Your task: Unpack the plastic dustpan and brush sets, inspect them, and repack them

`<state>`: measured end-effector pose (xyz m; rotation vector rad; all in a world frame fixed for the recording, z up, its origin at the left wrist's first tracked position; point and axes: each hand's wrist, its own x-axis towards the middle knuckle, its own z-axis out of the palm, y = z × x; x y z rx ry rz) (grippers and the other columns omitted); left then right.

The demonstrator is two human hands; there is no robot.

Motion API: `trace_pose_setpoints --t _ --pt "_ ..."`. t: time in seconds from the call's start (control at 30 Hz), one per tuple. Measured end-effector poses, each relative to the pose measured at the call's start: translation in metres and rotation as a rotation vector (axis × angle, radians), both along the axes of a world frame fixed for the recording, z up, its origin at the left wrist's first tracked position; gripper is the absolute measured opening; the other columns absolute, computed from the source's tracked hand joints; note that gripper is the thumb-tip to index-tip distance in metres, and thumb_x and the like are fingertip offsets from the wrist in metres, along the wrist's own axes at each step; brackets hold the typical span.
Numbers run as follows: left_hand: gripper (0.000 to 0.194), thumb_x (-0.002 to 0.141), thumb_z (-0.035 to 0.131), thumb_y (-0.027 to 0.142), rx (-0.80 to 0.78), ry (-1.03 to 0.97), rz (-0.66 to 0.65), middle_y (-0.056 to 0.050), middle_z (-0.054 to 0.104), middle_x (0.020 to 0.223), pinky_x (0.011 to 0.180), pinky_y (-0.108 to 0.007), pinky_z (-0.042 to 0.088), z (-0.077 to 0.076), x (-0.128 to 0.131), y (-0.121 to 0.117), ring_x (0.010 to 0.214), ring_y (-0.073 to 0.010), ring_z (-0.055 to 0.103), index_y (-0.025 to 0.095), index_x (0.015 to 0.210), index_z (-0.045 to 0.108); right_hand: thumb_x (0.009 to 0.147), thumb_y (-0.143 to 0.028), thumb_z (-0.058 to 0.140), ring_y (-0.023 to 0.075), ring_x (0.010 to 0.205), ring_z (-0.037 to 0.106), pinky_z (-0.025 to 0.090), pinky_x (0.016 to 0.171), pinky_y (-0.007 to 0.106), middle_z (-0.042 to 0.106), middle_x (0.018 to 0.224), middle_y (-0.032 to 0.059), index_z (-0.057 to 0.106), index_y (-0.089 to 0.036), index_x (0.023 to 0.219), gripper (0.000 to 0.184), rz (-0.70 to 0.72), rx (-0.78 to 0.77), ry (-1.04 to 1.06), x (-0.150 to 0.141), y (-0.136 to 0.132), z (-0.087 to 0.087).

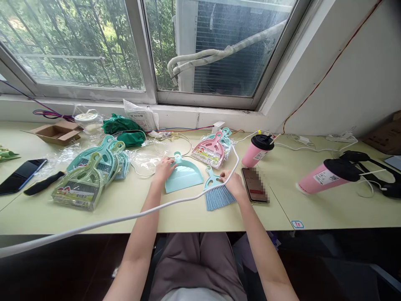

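A light-blue dustpan (184, 174) lies on the pale yellow table, its handle pointing toward the window. My left hand (164, 170) grips its left edge close to the handle, fingers bent over the rim. To the right of it is a small matching hand brush (219, 196) with blue bristles toward me. My right hand (232, 184) holds the brush at its upper right side, the fingers closed at its edge. A white cable (175, 202) passes in front of the brush and partly covers it and my right hand.
Bagged dustpan sets (78, 188) are piled at left beside a black-handled tool (44, 184) and a phone (23, 175). Pink bagged sets (211, 148) lie behind the brush. At right are a phone (255, 186), a pink cup (253, 154) and another cup (326, 177).
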<state>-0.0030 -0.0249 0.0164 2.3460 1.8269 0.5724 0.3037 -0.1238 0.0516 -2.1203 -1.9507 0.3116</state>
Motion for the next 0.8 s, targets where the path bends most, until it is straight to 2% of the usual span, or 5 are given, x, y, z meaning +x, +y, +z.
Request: trace_pose_setpoints --t 0.13,0.3,0.47,0.63,0.8 --pt "0.024 0.093 0.051 0.03 0.002 -0.051 -0.015 -0.01 0.066 0.115 0.093 -0.036 0.046 -0.005 0.0 0.002 0.117 -0.0274 0.055 0.021 0.103 0.072 0.088 -0.014 0.053 0.0245 0.087 0.069 0.044 0.072 0.031 0.073 0.097 0.0134 0.069 -0.016 0.092 0.016 0.034 0.13 0.101 0.003 -0.011 -0.005" --pt "0.025 0.092 0.05 0.028 -0.01 -0.105 -0.051 -0.011 0.067 0.109 0.093 -0.036 0.045 -0.008 0.005 0.002 0.107 -0.0271 0.059 0.021 0.101 0.072 0.08 -0.03 0.062 0.0215 0.078 0.07 0.051 0.073 0.032 0.074 0.085 0.0064 0.069 -0.019 0.088 0.015 0.006 0.232 0.712 0.011 -0.026 -0.011" --pt "0.024 0.089 0.048 0.027 -0.038 -0.224 -0.116 -0.011 0.07 0.1 0.087 -0.034 0.045 -0.004 0.018 -0.001 0.096 -0.0251 0.063 0.019 0.091 0.071 0.06 -0.046 0.079 0.0211 0.068 0.069 0.056 0.071 0.036 0.073 0.076 0.0057 0.07 -0.018 0.083 0.038 -0.012 0.205 1.151 -0.02 0.002 -0.014" --pt "0.036 0.09 0.044 0.044 -0.124 -0.579 -0.212 -0.005 0.068 0.082 0.073 -0.029 0.044 0.005 0.028 -0.006 0.079 -0.0192 0.059 0.016 0.08 0.064 0.064 -0.045 0.076 0.0224 0.071 0.07 0.057 0.078 0.039 0.072 0.076 0.0064 0.067 -0.018 0.077 0.031 -0.024 0.265 1.169 -0.077 0.046 -0.015" --pt "0.044 0.081 0.056 0.058 -0.174 -0.789 -0.265 -0.005 0.067 0.085 0.074 -0.029 0.045 0.009 0.036 -0.009 0.081 -0.0198 0.06 0.015 0.087 0.063 0.083 -0.029 0.059 0.0235 0.094 0.065 0.05 0.091 0.04 0.07 0.094 0.0101 0.065 -0.017 0.086 0.013 -0.058 0.511 0.843 -0.105 0.053 -0.016"
